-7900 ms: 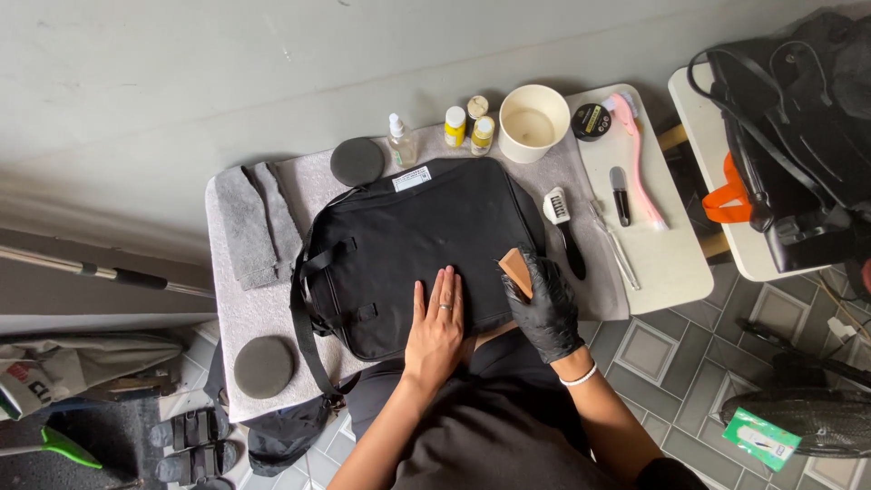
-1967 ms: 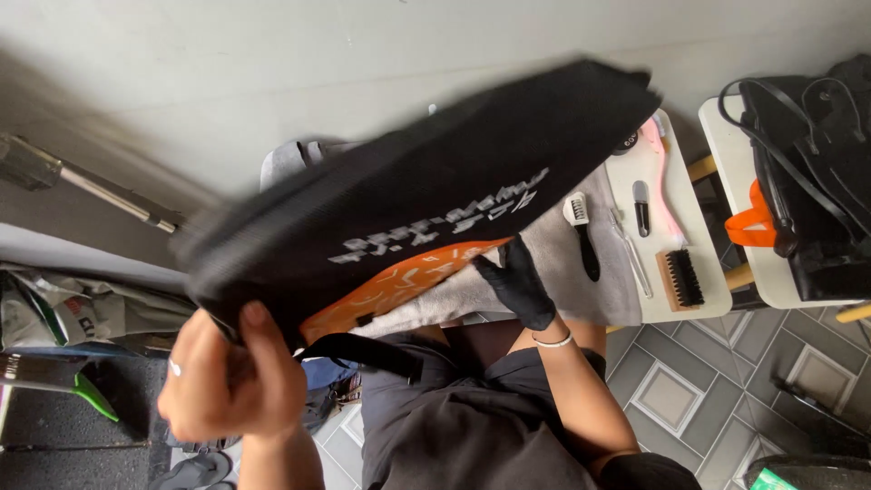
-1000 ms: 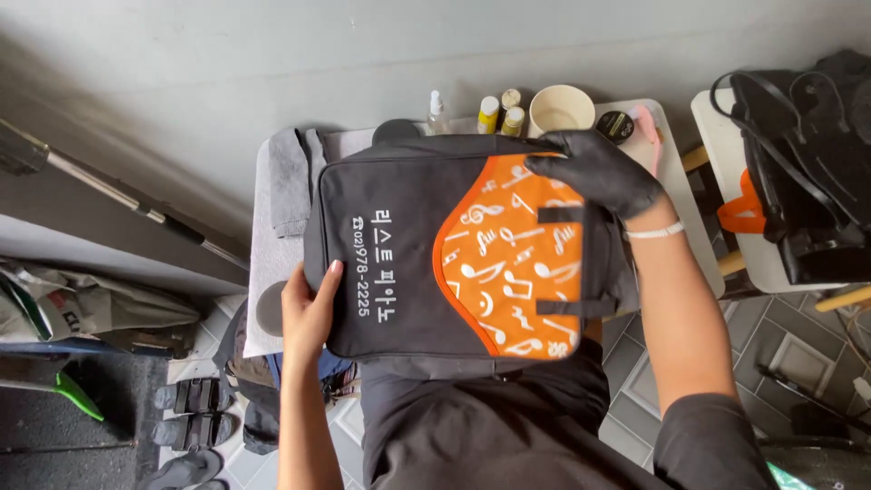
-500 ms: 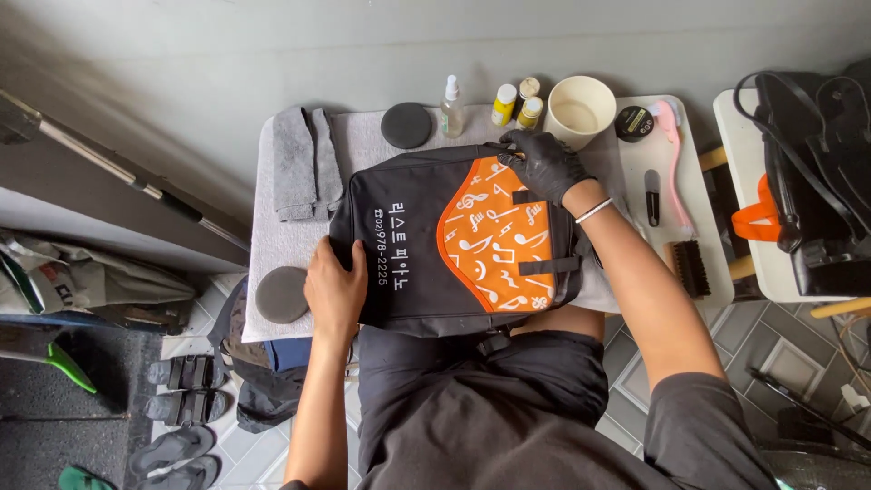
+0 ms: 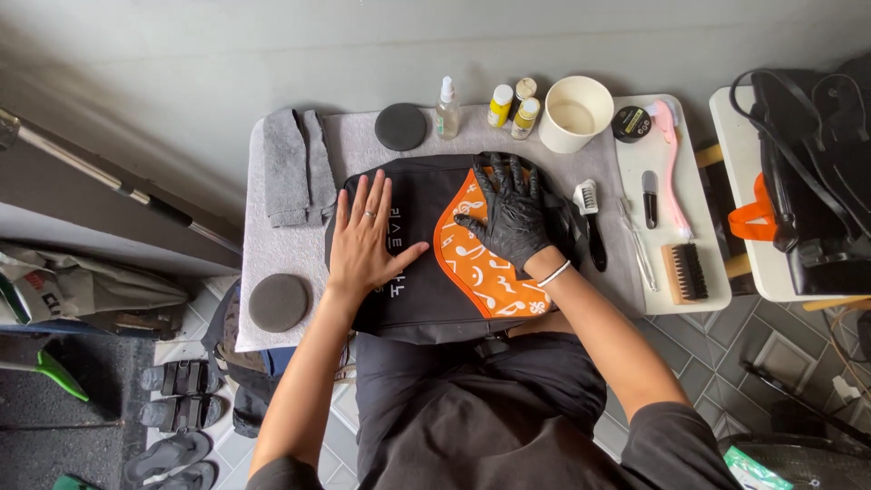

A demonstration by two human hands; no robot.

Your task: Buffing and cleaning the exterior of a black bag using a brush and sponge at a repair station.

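A black bag [image 5: 426, 299] with an orange panel of white music notes [image 5: 476, 272] lies flat on the grey-covered table [image 5: 281, 263]. My bare left hand [image 5: 367, 238] rests flat on the bag's black left part, fingers spread. My right hand [image 5: 510, 210], in a black glove, presses flat on the orange panel's upper part. Neither hand holds anything.
Behind the bag stand a folded grey cloth [image 5: 292, 165], a round black pad [image 5: 400, 125], a spray bottle [image 5: 446, 107], small yellow-capped bottles [image 5: 513, 106] and a cream cup [image 5: 575, 112]. Brushes [image 5: 685, 272] and small tools lie at the right. Another black pad [image 5: 278, 302] sits front left.
The bag was black side up, then lifted and turned over. It now lies with the orange panel up, and both hands have gone from gripping its edges to lying flat on it.
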